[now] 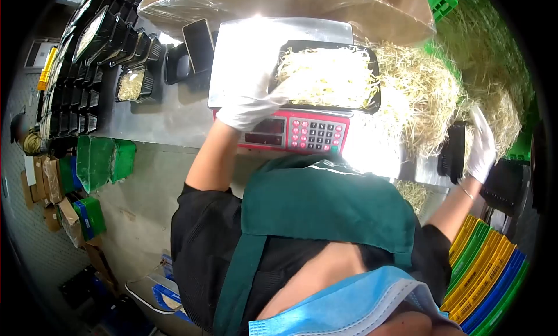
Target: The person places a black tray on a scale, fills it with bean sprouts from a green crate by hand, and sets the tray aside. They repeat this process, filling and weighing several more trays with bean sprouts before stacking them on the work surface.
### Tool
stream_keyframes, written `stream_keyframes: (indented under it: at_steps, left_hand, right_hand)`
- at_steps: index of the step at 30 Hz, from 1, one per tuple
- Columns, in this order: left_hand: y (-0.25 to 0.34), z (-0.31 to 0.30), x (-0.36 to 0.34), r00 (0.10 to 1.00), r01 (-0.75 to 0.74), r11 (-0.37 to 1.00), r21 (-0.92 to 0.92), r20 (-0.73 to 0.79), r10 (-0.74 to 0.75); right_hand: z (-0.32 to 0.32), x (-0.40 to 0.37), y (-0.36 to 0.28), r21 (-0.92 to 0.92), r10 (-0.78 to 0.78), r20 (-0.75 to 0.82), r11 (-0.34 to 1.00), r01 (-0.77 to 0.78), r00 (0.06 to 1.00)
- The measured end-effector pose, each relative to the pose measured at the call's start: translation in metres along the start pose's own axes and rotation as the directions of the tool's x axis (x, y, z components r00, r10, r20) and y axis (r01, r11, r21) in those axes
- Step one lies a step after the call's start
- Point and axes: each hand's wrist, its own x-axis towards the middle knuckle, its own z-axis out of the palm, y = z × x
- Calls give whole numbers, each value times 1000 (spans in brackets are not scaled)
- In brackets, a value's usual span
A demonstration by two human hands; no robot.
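A black tray (376, 95) heaped with pale sprouts (328, 77) sits on the metal platform of a red scale (343, 124). My left hand (250, 106), in a white glove, is over the scale at the tray's left edge. Glare washes out most of its fingers, and whether they grip the rim is unclear. At the right, my gloved right hand (482, 141) has its fingers stretched upward against the large sprout pile (421, 97). Just left of that hand stands a black container (456, 153), with some sprouts between them.
Stacked black trays (72, 103) line the far left. A filled small tray (132, 85) and a phone-like dark device (199, 45) lie left of the scale. Clear plastic wrapping (290, 4) is behind it. Colourful crates (482, 272) are stacked at the lower right.
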Motion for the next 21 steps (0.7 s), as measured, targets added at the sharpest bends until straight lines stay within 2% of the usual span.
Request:
stream_keyframes:
  at_steps: [1, 2, 3, 4, 6, 7, 8, 9, 10, 11, 12, 13, 14, 15, 16, 17, 18, 20, 21]
  left_hand:
    - [8, 5, 5, 959, -260, 903, 343, -19, 283]
    - [17, 10, 11, 840, -448, 630, 635, 56, 540]
    - [13, 19, 12, 837, -503, 702, 504, 84, 540]
    - [13, 26, 16, 834, -508, 699, 503, 87, 544]
    - [10, 33, 31, 913, -371, 524, 766, 199, 355]
    - [-2, 30, 35, 782, -565, 381, 732, 328, 530]
    - [-14, 31, 33, 873, -478, 671, 567, 222, 434]
    - [-7, 29, 28, 889, -448, 691, 568, 199, 413]
    - [1, 26, 25, 905, -414, 714, 565, 172, 389]
    - [-8, 24, 25, 881, -446, 612, 653, 200, 428]
    - [-5, 22, 24, 881, -447, 614, 650, 204, 426]
    - [2, 20, 24, 910, -414, 727, 547, 230, 345]
    - [8, 16, 28, 926, -366, 819, 441, 262, 272]
    - [10, 11, 29, 924, -373, 814, 445, 259, 281]
    - [11, 6, 27, 933, -340, 769, 541, 294, 205]
    - [13, 2, 24, 940, -307, 711, 633, 318, 123]
    - [18, 2, 20, 917, -393, 561, 729, 263, 300]
    - [7, 1, 21, 876, -468, 629, 621, 231, 423]
    - [10, 2, 23, 895, -443, 703, 557, 222, 387]
  right_hand:
    - [68, 1, -36, -145, 58, -18, 988, -60, 998]
    - [108, 10, -42, 380, 185, 137, 897, -224, 973]
    - [169, 6, -83, -35, -44, 185, 998, 52, 982]
    - [200, 11, -76, -150, -288, 283, 929, 339, 915]
    - [244, 9, -75, -253, -332, 464, 839, 482, 822]
    - [257, -1, -95, -286, -165, 559, 882, 375, 812]
    - [264, -6, -111, -330, 0, 637, 904, 272, 771]
    - [283, -13, -104, -443, -419, 565, 573, 689, 711]
    - [281, -12, -101, -325, -307, 568, 769, 551, 764]
    - [276, -4, -98, -324, -142, 668, 828, 458, 730]
    - [272, 3, -117, -339, 28, 750, 874, 348, 660]
    - [269, 7, -126, -341, 30, 748, 874, 345, 663]
    - [267, 14, -135, -405, 29, 769, 795, 451, 639]
    - [267, 20, -139, -457, 33, 789, 699, 550, 614]
    - [267, 29, -136, -455, 24, 789, 693, 558, 614]
    - [263, 40, -129, -447, -191, 706, 627, 638, 682]
    - [259, 53, -121, -455, -403, 592, 548, 702, 698]
    - [254, 102, -116, -436, -216, 559, 745, 505, 801]
    - [257, 128, -123, -541, -42, 513, 759, 362, 857]
